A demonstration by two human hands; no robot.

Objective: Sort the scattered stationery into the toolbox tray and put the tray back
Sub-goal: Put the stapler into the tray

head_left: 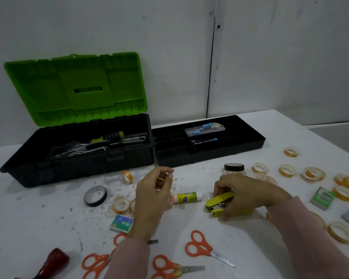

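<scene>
The black divided tray (208, 157) stands on the table right of the open toolbox (79, 168); it holds blue-capped pens (205, 128). My right hand (250, 195) grips a yellow stapler (220, 200) lying on the table in front of the tray. My left hand (152, 198) is raised slightly over the table, fingers curled, pinching a small clear tape roll (161, 179) that is mostly hidden. A glue stick (187, 197) lies between my hands.
Clear tape rolls (286, 170) are scattered at right and near a black tape roll (95, 195). Orange scissors (199, 247), staple boxes (121, 223), a dark-lidded jar (234, 169) and a red-handled tool (52, 262) lie about. The toolbox holds hand tools under its green lid (79, 87).
</scene>
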